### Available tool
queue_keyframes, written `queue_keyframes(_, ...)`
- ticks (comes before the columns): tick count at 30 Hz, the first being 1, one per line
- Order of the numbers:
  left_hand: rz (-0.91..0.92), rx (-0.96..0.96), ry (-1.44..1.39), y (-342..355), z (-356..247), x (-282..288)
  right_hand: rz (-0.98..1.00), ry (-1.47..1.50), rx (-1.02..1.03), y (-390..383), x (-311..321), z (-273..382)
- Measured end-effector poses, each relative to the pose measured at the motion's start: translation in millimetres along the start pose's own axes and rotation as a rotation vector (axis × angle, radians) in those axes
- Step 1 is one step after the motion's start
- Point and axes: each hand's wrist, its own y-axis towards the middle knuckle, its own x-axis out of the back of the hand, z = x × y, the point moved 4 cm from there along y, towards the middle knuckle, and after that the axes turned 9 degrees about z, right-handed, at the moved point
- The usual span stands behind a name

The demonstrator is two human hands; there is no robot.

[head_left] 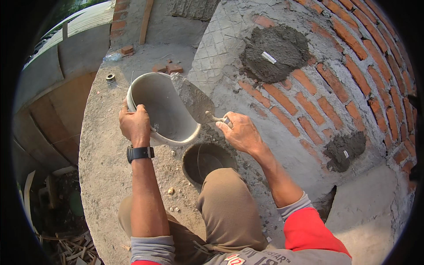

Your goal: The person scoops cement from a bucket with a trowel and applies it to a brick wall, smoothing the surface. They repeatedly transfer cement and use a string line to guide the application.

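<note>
My left hand (135,124) grips the rim of a pale grey bucket (163,110), which is tilted so that its inside shows. Closed round the handle of a trowel (194,99), my right hand (242,132) keeps the blade against the bucket's right rim. Grey mortar coats the blade. Below the bucket, close to my knee, stands a dark round tub (207,161) with a thin wire or string across its mouth. How much the tub holds is hard to make out.
Brick wall (318,97) rises on the right, with a large wet mortar patch (276,53) and a smaller mortar patch (345,150), each bearing a small white strip. Broken bricks (170,68) and a wire spool (110,78) lie on the ledge (101,145), which drops off at left.
</note>
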Motion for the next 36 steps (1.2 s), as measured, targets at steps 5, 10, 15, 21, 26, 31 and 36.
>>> queue_keyframes(5, -0.064, -0.05, 0.028, 7, 3, 1, 0.187, 0.245, 0.207, -38, 86, 32)
queue_keyframes(10, -0.095, -0.058, 0.035, 5, -1, -1, 0.632, 0.785, 0.307, -34, 109, 4)
queue_keyframes(15, -0.068, -0.035, 0.048, -1, -8, 2, -0.283, 0.552, -0.518, -55, 132, -112)
queue_keyframes(21, 0.022, -0.094, 0.013, -10, -25, 6, -0.235, 0.44, -0.578, -128, 126, -133)
queue_keyframes(26, 0.064, -0.261, -0.046, -23, -45, 8, 0.043, -0.07, -0.025, -55, 70, -30)
queue_keyframes(31, 0.132, -0.345, -0.092, -30, -56, 10, 0.0, -0.72, 0.245, 3, 17, 49)
queue_keyframes(36, 0.196, -0.405, -0.134, -24, -58, 9, -0.032, -1.018, 0.307, 36, -14, 71)
